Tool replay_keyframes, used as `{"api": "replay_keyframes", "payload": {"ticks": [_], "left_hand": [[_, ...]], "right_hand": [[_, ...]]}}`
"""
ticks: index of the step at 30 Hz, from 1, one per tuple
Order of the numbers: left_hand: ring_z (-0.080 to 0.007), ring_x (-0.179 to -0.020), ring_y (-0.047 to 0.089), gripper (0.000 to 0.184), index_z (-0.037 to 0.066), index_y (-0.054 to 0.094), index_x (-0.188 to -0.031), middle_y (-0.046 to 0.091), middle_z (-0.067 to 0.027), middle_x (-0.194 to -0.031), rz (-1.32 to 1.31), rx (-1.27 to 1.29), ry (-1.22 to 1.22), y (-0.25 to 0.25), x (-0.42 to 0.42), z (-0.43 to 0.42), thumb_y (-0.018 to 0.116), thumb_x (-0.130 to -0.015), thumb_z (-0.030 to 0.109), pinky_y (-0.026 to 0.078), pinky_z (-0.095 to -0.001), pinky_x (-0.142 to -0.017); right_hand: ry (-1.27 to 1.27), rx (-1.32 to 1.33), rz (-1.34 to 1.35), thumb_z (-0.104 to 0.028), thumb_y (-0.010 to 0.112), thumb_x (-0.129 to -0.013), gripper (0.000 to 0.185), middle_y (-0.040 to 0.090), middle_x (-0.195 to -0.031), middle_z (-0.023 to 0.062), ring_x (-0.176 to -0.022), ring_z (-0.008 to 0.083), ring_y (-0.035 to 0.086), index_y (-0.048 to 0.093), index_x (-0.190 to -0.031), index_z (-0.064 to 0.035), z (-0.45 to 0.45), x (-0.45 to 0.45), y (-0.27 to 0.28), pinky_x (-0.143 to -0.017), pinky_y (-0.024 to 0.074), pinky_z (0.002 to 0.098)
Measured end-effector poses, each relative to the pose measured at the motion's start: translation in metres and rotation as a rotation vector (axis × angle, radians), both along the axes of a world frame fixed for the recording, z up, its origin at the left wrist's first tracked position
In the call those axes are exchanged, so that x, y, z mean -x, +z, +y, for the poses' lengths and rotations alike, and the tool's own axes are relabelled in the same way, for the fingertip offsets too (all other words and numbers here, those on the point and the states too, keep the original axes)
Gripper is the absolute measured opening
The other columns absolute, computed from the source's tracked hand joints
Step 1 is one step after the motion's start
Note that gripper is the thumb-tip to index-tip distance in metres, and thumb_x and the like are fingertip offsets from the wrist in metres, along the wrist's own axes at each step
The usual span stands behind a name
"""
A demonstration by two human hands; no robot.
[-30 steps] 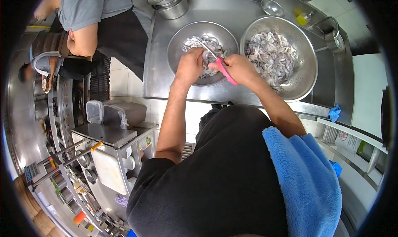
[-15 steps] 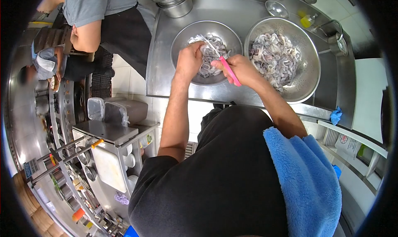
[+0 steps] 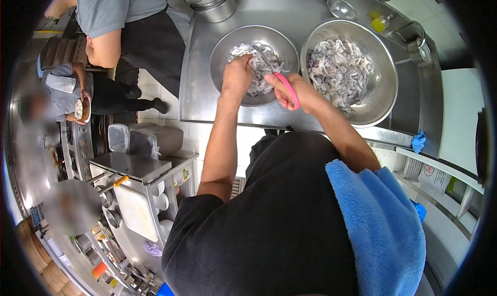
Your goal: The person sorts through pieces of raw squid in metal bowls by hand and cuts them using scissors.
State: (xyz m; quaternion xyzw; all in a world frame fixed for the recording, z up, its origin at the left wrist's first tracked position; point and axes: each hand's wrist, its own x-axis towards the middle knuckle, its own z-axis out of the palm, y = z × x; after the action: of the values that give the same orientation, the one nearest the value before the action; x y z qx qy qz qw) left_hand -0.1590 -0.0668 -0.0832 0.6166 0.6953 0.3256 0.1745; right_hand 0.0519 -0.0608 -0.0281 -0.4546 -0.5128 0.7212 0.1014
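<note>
My right hand [image 3: 294, 93] is wrapped around the handles of pink-handled scissors [image 3: 289, 87], whose metal blades reach up and left over the steel bowl [image 3: 217, 83]. Inside that bowl lie strips of greyish-white squid [image 3: 263, 86]. At the bowl's left side, my left hand [image 3: 238, 77] has its fingers pinched on squid close to the blades; the exact piece is mostly hidden under the fingers. To the right of my right hand stands a large perforated colander [image 3: 385, 89] with a heap of squid pieces [image 3: 339, 70].
Stacked steel pots [image 3: 215, 8] stand at the counter's back left, and a small steel bowl [image 3: 341, 8] lies behind the colander. A blue cloth [image 3: 419, 142] sits at the right edge. One co-worker [image 3: 116, 16] stands close on the left; another [image 3: 67, 91] carries a bowl.
My left hand and the scissors have shifted slightly within the bowl. The co-worker carrying a bowl has stepped toward me, and a blurred shape has appeared at lower left.
</note>
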Motion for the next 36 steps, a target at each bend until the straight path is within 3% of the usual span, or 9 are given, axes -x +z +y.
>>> {"api": "replay_keyframes", "payload": {"ticks": [5,8,11,12,15,21,27,30,36], "left_hand": [[-0.0436,-0.1,0.07,0.027,0.005,0.076,-0.112,0.073,-0.0253,-0.104,0.004,0.058,0.043,-0.009,-0.005,0.006,0.056,-0.094,0.005,0.056,-0.0494,-0.089],[-0.0385,-0.091,0.073,0.024,0.003,0.074,-0.111,0.075,-0.0227,-0.097,-0.027,0.008,0.012,-0.014,0.0,0.007,0.055,-0.097,0.008,0.056,-0.0449,-0.084],[-0.0259,-0.084,0.07,0.022,0.002,0.071,-0.109,0.074,-0.0144,-0.09,-0.432,0.182,-0.023,-0.007,0.007,0.006,0.055,-0.101,0.013,0.053,-0.038,-0.08],[-0.0177,-0.085,0.062,0.022,0.0,0.068,-0.107,0.069,-0.0089,-0.09,-0.557,0.202,-0.064,-0.009,0.01,0.009,0.054,-0.103,0.016,0.049,-0.0336,-0.08],[-0.0145,-0.089,0.062,0.023,0.001,0.069,-0.108,0.07,-0.0057,-0.097,-0.711,0.318,-0.139,-0.002,0.011,0.017,0.049,-0.104,0.013,0.049,-0.0298,-0.086],[-0.016,-0.082,0.06,0.025,0.0,0.069,-0.103,0.067,-0.0061,-0.087,-0.484,0.32,-0.057,-0.003,0.005,0.041,0.048,-0.101,0.014,0.048,-0.0334,-0.075],[-0.0122,-0.075,0.057,0.026,0.002,0.068,-0.105,0.064,-0.0025,-0.085,-0.63,0.361,-0.047,0.029,-0.002,0.056,0.045,-0.104,0.012,0.046,-0.0293,-0.071],[-0.0122,-0.078,0.059,0.027,0.003,0.069,-0.107,0.066,-0.0025,-0.088,-0.705,0.358,-0.06,0.047,-0.009,0.064,0.044,-0.103,0.012,0.047,-0.0292,-0.072],[-0.0103,-0.073,0.054,0.022,0.002,0.068,-0.102,0.064,-0.0015,-0.083,-0.792,0.328,-0.11,0.089,-0.037,0.063,0.049,-0.1,0.012,0.044,-0.0275,-0.069]], "right_hand": [[-0.037,0.026,0.007,-0.073,0.063,-0.093,0.07,0.052,-0.052,0.0026,-0.042,0.011,0.049,0.055,-0.065,-0.0084,-0.006,-0.006,-0.007,-0.038,0.0334,0.0248],[-0.057,0.092,0.032,-0.075,0.062,-0.092,0.071,0.052,-0.053,0.003,-0.041,0.0109,0.049,0.055,-0.065,-0.0089,-0.003,-0.012,-0.016,-0.038,0.0339,0.0249],[-0.079,0.158,0.016,-0.075,0.061,-0.092,0.072,0.053,-0.055,0.0036,-0.041,0.0115,0.048,0.055,-0.067,-0.0084,-0.002,-0.018,-0.025,-0.038,0.0331,0.0252],[-0.082,0.177,0.001,-0.076,0.06,-0.093,0.072,0.053,-0.056,0.0039,-0.041,0.0117,0.048,0.056,-0.068,-0.008,-0.002,-0.02,-0.026,-0.038,0.0326,0.0253],[-0.023,0.258,0.079,-0.079,0.056,-0.092,0.074,0.055,-0.058,0.004,-0.041,0.0117,0.05,0.056,-0.07,-0.0084,-0.007,-0.021,-0.029,-0.037,0.0334,0.0246],[0.009,0.347,0.132,-0.083,0.051,-0.092,0.074,0.056,-0.063,0.0034,-0.048,0.0119,0.055,0.055,-0.079,-0.0104,-0.007,-0.025,-0.05,-0.042,0.0381,0.0245],[0.071,0.368,0.203,-0.088,0.045,-0.09,0.08,0.059,-0.066,0.0034,-0.051,0.013,0.056,0.057,-0.078,-0.0096,-0.016,-0.044,-0.048,-0.046,0.0415,0.0266],[0.046,0.304,0.313,-0.086,0.042,-0.093,0.078,0.061,-0.071,0.0039,-0.058,0.013,0.059,0.058,-0.081,-0.0101,-0.021,-0.047,-0.037,-0.052,0.0455,0.0269],[0.053,0.156,0.418,-0.079,0.028,-0.102,0.079,0.064,-0.074,0.0041,-0.062,0.0127,0.061,0.06,-0.086,-0.0082,-0.01,-0.044,-0.015,-0.052,0.0443,0.0257]]}}
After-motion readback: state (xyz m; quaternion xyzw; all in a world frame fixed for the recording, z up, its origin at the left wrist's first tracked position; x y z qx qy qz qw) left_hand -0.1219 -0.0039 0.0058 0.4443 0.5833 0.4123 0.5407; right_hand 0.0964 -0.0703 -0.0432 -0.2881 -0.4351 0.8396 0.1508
